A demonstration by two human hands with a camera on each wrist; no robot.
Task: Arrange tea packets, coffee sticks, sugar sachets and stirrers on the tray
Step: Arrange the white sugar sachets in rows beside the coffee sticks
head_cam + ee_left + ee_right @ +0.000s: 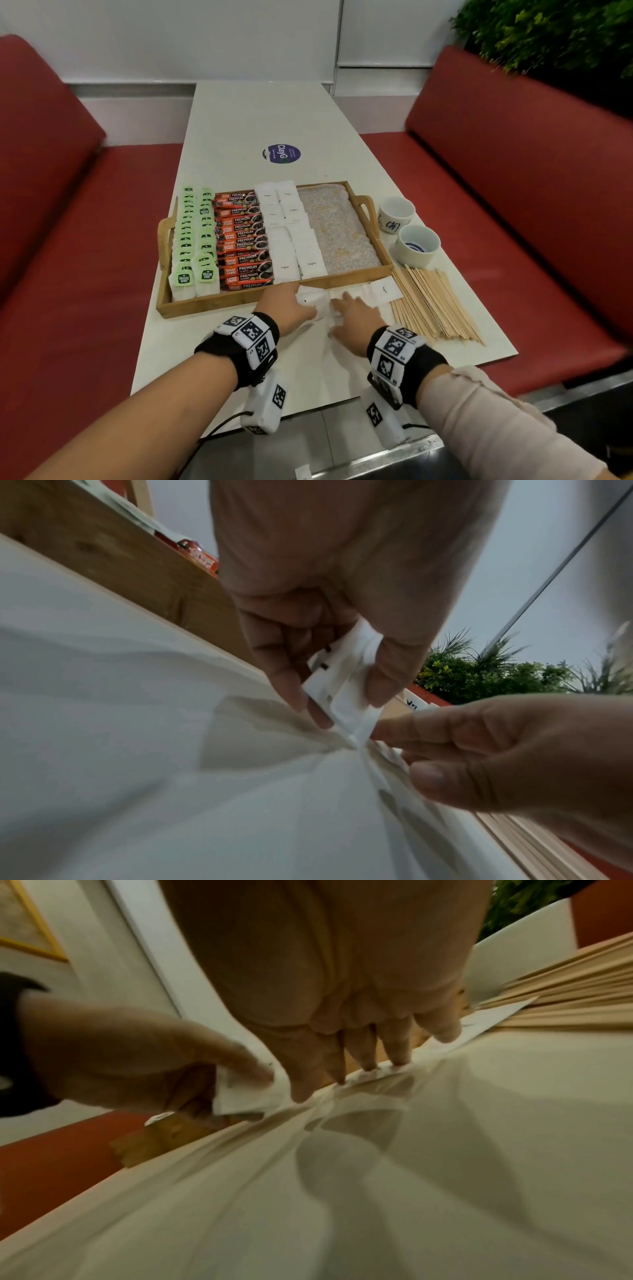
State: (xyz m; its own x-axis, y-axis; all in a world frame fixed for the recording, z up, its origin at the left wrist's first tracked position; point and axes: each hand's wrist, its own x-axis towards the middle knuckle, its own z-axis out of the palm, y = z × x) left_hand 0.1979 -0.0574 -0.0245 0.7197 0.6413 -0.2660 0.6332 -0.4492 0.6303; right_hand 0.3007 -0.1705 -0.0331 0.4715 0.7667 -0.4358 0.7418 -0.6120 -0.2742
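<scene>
The left hand pinches a small stack of flat white paper sugar sachets between thumb and curled fingers, just in front of the near wall of the rectangular wooden tray with cut-out handles, while the right hand lies beside it with straight fingers pressing down on more loose white sachets spread on the pale surface. Inside the tray, green-tagged tea packets fill the left columns, orange and black coffee sticks the next, and two columns of sugar sachets follow; the speckled liner at the right end lies bare. The thin wooden stirrers sit in a fanned heap on the surface to the right of the tray, near two small white ceramic cups. The sachets look light, limp and slick against each other, so a stack would likely fan or slip unless held across its flat faces near the middle; sliding single ones to an edge should help lift them. How many sachets the left hand holds cannot be told, since both wrist views are blurred and the fingers cover most of the stack. Some sachets under the right palm are hidden.
</scene>
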